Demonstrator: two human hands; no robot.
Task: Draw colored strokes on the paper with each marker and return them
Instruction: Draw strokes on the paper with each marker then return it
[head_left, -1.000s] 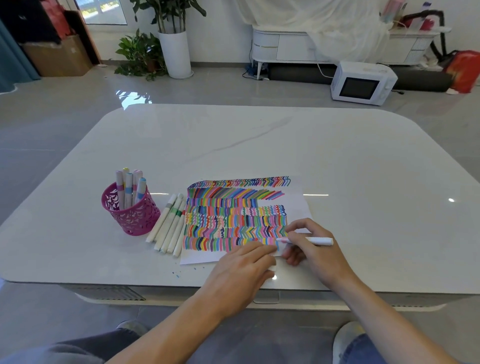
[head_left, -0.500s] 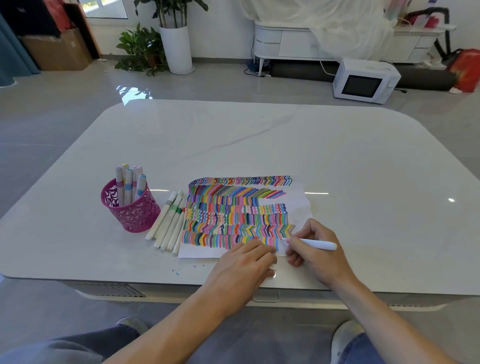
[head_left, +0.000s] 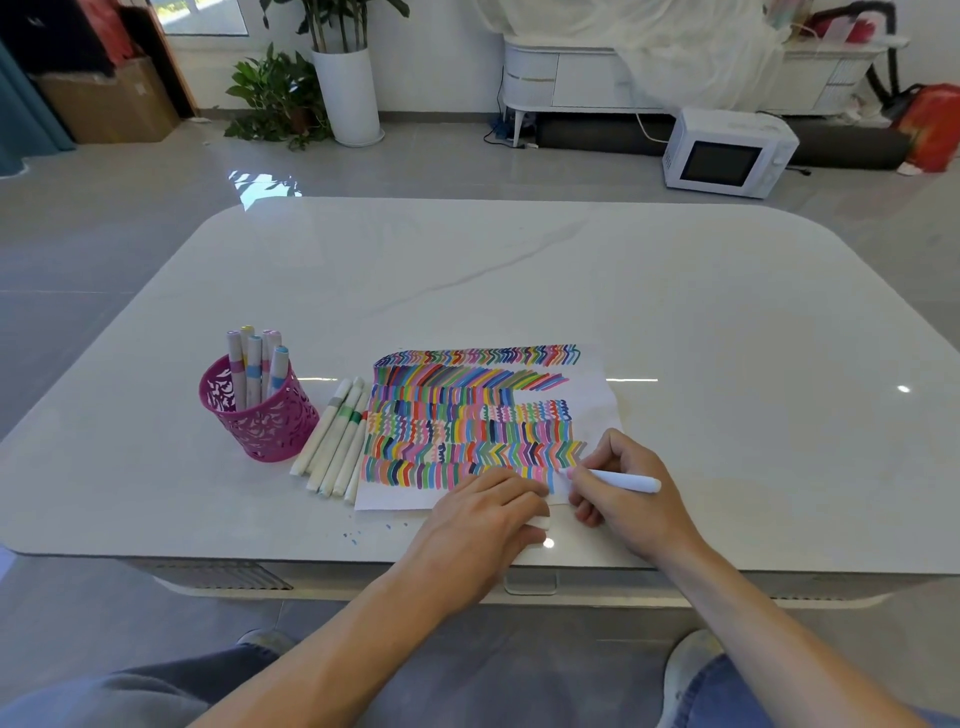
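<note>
The white tabletop (head_left: 519, 270) fills mid-frame, bearing the stroke-covered paper (head_left: 597, 405) at centre, with a pink cup (head_left: 265, 426) of markers and loose markers (head_left: 337, 441) just left of it. Lower centre, the left hand (head_left: 478, 519) lies flat over the paper's bottom edge; the right hand (head_left: 623, 499) pinches a white marker (head_left: 628, 480), tip on paper.
</note>
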